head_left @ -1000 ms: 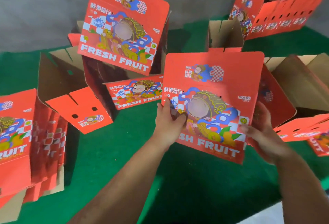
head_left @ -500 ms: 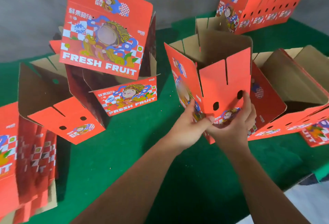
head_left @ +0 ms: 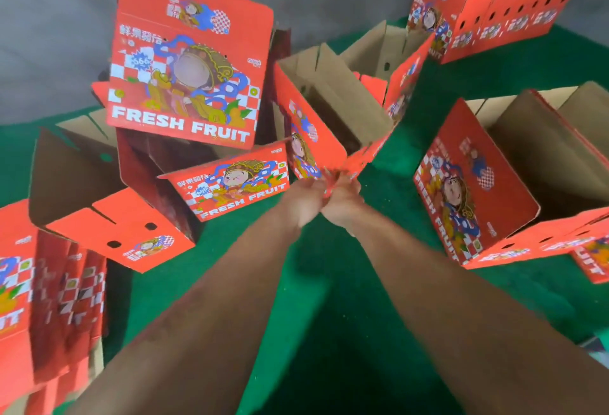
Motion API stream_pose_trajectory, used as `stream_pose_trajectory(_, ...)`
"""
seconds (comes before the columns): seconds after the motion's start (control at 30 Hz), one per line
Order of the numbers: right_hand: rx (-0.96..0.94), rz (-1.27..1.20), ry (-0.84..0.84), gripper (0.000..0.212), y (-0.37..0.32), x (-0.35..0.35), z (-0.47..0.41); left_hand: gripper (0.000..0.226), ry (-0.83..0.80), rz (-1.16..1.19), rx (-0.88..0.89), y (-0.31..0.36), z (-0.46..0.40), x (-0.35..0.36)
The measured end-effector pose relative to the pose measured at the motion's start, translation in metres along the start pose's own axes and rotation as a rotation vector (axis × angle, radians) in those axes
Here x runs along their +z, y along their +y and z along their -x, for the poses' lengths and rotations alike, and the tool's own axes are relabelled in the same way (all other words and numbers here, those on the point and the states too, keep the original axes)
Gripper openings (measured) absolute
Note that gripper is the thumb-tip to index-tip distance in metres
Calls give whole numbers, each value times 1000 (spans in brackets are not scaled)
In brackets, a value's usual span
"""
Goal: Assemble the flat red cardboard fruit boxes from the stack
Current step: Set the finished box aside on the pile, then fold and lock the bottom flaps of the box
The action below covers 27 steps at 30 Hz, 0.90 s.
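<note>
Our left hand [head_left: 304, 198] and right hand [head_left: 342, 202], both closed, pinch near corner of opened red cardboard fruit box [head_left: 333, 118], squaring it mid green mat [head_left: 316, 282]; flat stack [head_left: 39, 282] waits at left edge.

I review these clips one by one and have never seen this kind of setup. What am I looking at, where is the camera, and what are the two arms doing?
There is no machine: a person wears a wide-angle camera on the head, looking down at their own bare arms. The left hand and right hand meet at the near corner of an opened red box, gripping its lower flaps; motion blur hides the fingers. On the green surface lie other opened boxes, one at right. The flat stack waits at far left.
</note>
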State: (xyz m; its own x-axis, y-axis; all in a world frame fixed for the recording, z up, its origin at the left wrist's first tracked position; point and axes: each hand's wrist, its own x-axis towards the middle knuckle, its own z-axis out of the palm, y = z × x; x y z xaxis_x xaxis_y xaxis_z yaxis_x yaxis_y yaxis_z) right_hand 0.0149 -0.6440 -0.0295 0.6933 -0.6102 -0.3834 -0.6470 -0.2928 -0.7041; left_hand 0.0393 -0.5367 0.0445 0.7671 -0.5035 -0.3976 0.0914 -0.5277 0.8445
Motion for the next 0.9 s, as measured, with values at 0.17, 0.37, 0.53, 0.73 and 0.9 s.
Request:
stream_pose_trajectory(0.17, -181, -184, 106, 47, -8, 15, 19, 39, 70, 171, -37, -17, 12, 4)
stream_pose_trajectory(0.37, -295, -365, 79, 22, -29, 48, 70, 22, 265, 419, 26, -39, 51, -11)
stream_pose_trajectory(0.53, -261, -508, -122, 30, -57, 109, 122, 22, 477, 627, 35, -90, 105, -51)
stream_pose_trajectory(0.73, -145, -630, -391, 22, -104, 199, 204, 27, 611, 667, 45, -160, 164, -135)
stream_pose_trajectory(0.9, -41, -585, -643, 25, -142, 277, 265, 30, 700, 635, 79, -225, 220, -215)
